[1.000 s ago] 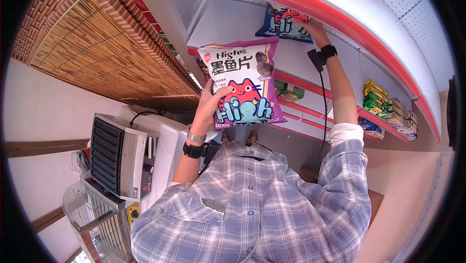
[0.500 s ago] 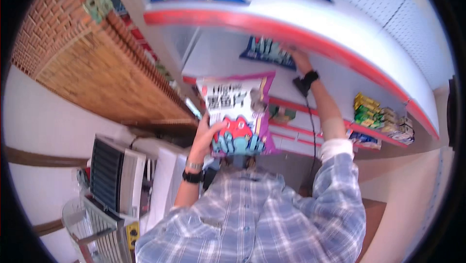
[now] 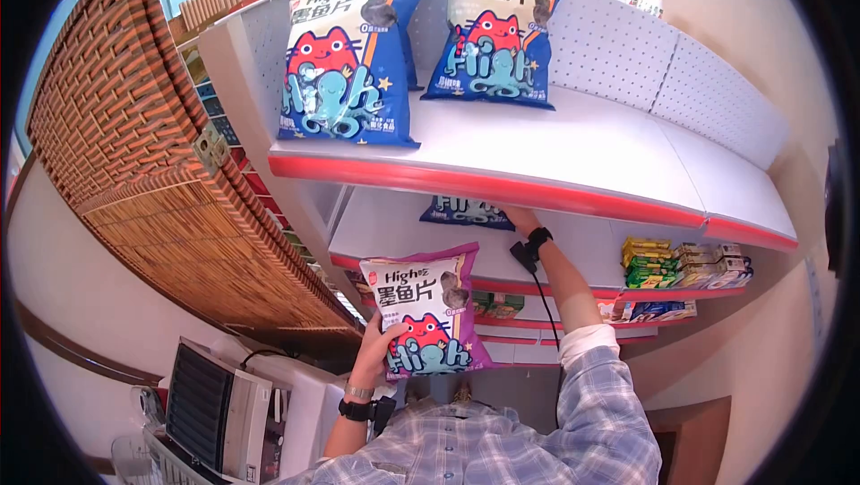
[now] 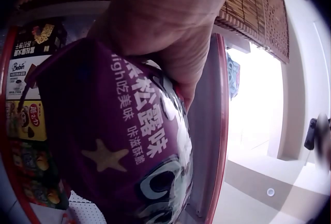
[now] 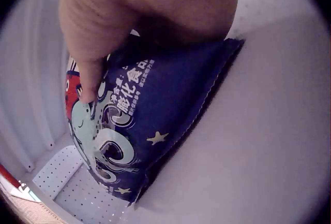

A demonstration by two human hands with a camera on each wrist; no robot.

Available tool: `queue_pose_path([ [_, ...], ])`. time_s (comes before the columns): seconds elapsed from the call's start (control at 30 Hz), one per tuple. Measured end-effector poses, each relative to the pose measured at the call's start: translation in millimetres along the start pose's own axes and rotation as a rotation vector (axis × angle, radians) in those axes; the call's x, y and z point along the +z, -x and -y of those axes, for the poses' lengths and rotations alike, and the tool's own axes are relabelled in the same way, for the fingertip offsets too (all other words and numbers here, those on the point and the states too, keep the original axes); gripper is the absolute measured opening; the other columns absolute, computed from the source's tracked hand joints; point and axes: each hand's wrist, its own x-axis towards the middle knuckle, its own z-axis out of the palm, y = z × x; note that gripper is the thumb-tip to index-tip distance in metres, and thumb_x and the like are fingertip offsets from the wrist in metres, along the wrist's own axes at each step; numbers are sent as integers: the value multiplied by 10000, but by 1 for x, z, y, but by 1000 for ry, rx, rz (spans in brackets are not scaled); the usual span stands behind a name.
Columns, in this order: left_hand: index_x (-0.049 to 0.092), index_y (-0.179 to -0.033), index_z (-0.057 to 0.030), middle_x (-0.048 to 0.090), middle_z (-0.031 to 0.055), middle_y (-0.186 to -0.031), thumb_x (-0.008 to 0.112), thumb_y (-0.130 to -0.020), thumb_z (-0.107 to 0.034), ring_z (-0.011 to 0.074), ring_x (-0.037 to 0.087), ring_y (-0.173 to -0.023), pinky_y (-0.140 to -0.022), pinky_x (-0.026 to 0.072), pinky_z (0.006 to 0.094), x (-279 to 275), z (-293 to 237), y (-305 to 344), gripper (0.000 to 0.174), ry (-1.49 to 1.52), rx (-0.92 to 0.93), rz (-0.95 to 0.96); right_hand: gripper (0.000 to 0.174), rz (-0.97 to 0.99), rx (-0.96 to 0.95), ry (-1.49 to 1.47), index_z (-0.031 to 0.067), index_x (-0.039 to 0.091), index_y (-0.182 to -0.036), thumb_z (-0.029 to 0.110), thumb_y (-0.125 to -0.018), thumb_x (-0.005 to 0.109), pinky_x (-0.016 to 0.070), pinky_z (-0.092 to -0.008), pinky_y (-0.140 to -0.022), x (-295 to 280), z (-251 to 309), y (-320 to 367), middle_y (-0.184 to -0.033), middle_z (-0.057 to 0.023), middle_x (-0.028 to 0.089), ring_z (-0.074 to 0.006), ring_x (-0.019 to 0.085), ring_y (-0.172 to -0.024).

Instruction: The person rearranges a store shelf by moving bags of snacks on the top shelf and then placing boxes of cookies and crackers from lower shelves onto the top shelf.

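In the head view my left hand (image 3: 373, 352) holds a purple-and-white snack bag (image 3: 428, 313) upright in front of the shelves, thumb across its front. The left wrist view shows the side of this bag (image 4: 111, 131), with the hand (image 4: 165, 22) gripping its edge. My right hand (image 3: 521, 220) reaches under the top shelf and grips a blue snack bag (image 3: 466, 212), partly hidden by the shelf edge. In the right wrist view the thumb presses the front of the blue bag (image 5: 160, 99), the other fingers hidden behind it. Its bottom edge lies along the white shelf surface.
Several blue snack bags (image 3: 345, 82) stand on the top shelf (image 3: 582, 145), which has a red front edge. Small yellow and green packs (image 3: 649, 263) sit right on the shelf below. A woven screen (image 3: 215, 252) and a toaster oven (image 3: 219, 409) are at the left.
The head view has tilted up, bringing the top shelf and its blue bags into sight. Both hands keep hold of their bags, which now appear lower in the view.
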Motion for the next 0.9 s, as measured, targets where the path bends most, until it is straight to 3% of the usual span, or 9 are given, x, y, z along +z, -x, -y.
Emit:
queue_pose_path([
  [0.1,464,-1344,27,637,126,-1193,752,-829,-111,183,650,-1021,-872,548,311,-3,1,1,606,10,1,-1,572,-66,10,53,34,581,-1323,434,-923,667,418,-364,-1019,8,2,-1,-1298,-118,606,-226,543,-1177],
  [0.37,462,-1343,7,637,117,-1195,722,-836,-72,195,655,-1033,-895,551,331,-6,-4,7,575,79,33,9,515,-115,145,-227,-8,615,-1269,329,-897,731,427,-337,-1011,2,66,48,-1271,-102,618,-183,552,-1162],
  [0.43,464,-1338,8,638,119,-1193,714,-836,-65,199,657,-1028,-895,552,332,-15,2,7,565,109,27,1,492,-62,45,-430,-5,575,-1292,248,-901,735,424,-339,-1010,-15,76,73,-1245,-88,608,-188,548,-1150],
  [0.5,459,-1342,12,640,119,-1191,716,-831,-57,202,660,-1021,-898,551,334,-18,4,8,576,133,20,-5,430,-230,-118,-434,-11,588,-1247,159,-885,745,442,-317,-975,-22,105,114,-1175,-76,630,-175,575,-1075],
  [0.63,476,-1332,30,639,116,-1196,756,-805,-63,199,651,-1033,-923,531,336,-24,8,6,604,67,18,17,488,-260,-19,-465,-30,580,-1222,146,-822,795,468,-299,-932,-60,91,194,-1121,-63,648,-154,603,-1009],
  [0.7,492,-1316,41,640,114,-1195,788,-783,-86,193,632,-1061,-950,507,332,-28,10,4,622,-205,-19,125,678,-325,31,-373,-27,472,-1343,178,-798,819,444,-317,-1004,-86,75,234,-1239,-94,600,-177,587,-1116],
  [0.77,497,-1307,46,642,110,-1190,812,-763,-108,185,617,-1080,-968,488,325,-25,5,3,647,-193,-28,177,735,-398,21,-333,-36,461,-1356,185,-768,843,449,-323,-996,-97,78,274,-1243,-95,593,-185,584,-1115],
  [0.83,495,-1313,44,644,111,-1192,815,-749,-97,183,627,-1060,-951,501,322,-30,6,0,663,-85,-110,269,607,-573,49,-284,-29,559,-1238,51,-705,840,497,-311,-885,-99,70,315,-1109,-60,632,-163,603,-985],
  [0.9,497,-1316,36,651,107,-1195,770,-787,-129,189,645,-1047,-934,522,330,-28,5,-3,618,-31,-87,274,715,-542,153,-51,-43,535,-1267,56,-641,865,496,-317,-887,-113,70,357,-1102,-70,623,-170,598,-977],
])
